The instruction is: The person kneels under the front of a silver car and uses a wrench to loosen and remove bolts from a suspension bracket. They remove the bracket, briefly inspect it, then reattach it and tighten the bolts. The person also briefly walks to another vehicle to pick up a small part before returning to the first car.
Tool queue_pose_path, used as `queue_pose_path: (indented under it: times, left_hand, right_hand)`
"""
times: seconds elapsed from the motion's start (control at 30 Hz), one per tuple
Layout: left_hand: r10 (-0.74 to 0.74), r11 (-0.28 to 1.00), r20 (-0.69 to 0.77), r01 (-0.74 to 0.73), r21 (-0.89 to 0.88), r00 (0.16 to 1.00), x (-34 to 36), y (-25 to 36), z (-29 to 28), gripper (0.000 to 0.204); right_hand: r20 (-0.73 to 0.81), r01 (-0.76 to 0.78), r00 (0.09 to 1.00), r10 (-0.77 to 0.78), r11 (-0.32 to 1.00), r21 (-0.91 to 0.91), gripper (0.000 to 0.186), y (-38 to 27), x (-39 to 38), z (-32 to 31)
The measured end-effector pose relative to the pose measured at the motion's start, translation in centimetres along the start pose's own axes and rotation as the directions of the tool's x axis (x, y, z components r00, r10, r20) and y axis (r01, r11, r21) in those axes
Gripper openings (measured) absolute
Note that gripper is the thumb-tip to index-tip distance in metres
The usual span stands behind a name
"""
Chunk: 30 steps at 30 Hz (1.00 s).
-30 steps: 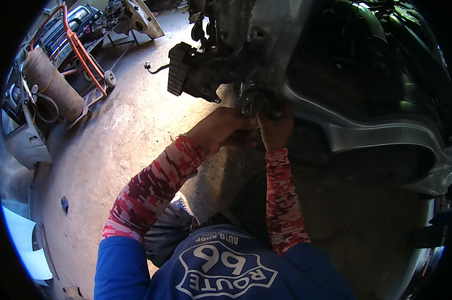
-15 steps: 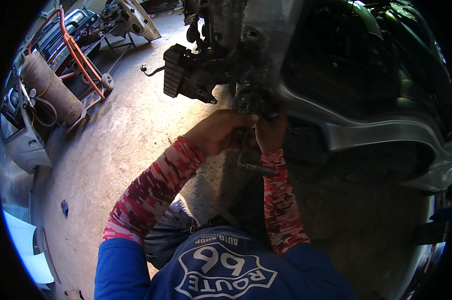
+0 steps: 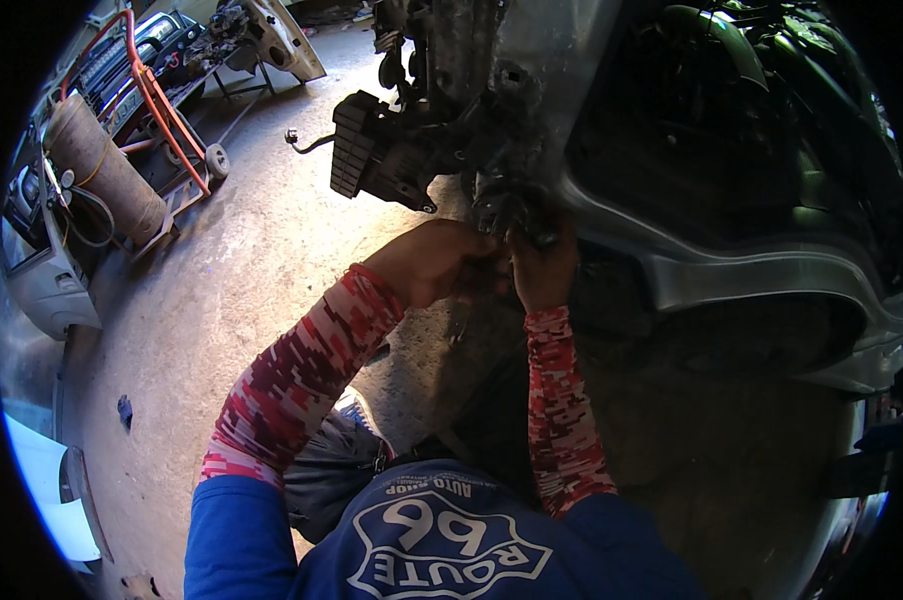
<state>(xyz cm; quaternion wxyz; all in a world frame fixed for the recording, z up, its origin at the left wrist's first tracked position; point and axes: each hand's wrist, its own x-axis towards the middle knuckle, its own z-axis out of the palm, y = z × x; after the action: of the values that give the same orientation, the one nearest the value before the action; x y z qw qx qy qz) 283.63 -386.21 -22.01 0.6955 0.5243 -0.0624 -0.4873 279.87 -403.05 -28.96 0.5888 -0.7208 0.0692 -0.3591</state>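
My left hand (image 3: 442, 258), closed, reaches to the underside of a dark car part (image 3: 502, 205), its fingertips partly hidden in shadow; what they hold I cannot make out. Beside it my right hand (image 3: 544, 262) grips the same part from the right, thumb up, fingers mostly hidden behind. The part is fixed to the silver body panel (image 3: 542, 70) of a car. A ribbed black box (image 3: 362, 145) with a short cable projects just up and left of my hands. Red camouflage sleeves cover both forearms.
A silver wheel arch (image 3: 762, 275) curves to the right. At the upper left stand a hand truck (image 3: 152, 85) with red tubing, a rusty gas cylinder (image 3: 107, 170), a loose car door (image 3: 57, 285) and other body parts on the concrete floor (image 3: 202, 320). My sneaker shows below.
Both hands stay at the dark part, with small shifts of fingers and wrists. A bent dark rod that hung across my right wrist half a second ago no longer shows there.
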Motion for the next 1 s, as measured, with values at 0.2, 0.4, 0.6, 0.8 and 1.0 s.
queue_pose_path:
  times: [0.2,0.4,0.6,0.8,1.0]
  left_hand:
    - [-0.003,0.985,-0.034,-0.003,-0.17,0.999,1.0,-1.1,0.1,0.023]
    - [0.08,0.997,-0.163,-0.076,0.031,0.983,1.0,-1.3,1.3,0.031]
    - [0.018,0.989,-0.067,-0.028,-0.147,0.998,1.0,-0.9,1.3,0.029]
    - [0.036,0.983,-0.035,-0.041,-0.181,0.999,1.4,-1.3,0.7,0.023]
    - [0.134,0.974,-0.175,-0.163,-0.159,0.975,1.2,-2.7,1.9,0.023]
  right_hand:
    - [0.023,0.038,0.999,-0.039,0.999,0.019,0.048,0.7,-0.3,0.0]
    - [-0.011,0.141,0.99,-0.141,0.99,-0.017,0.049,1.1,-0.3,0.2]
    - [0.073,-0.212,0.977,0.201,0.956,0.203,0.05,0.9,-0.7,0.1]
    - [0.002,0.126,0.992,-0.126,0.99,-0.064,0.051,0.8,-0.7,0.2]
    - [0.044,0.131,0.991,-0.129,0.99,-0.056,0.05,0.6,-1.1,-0.1]
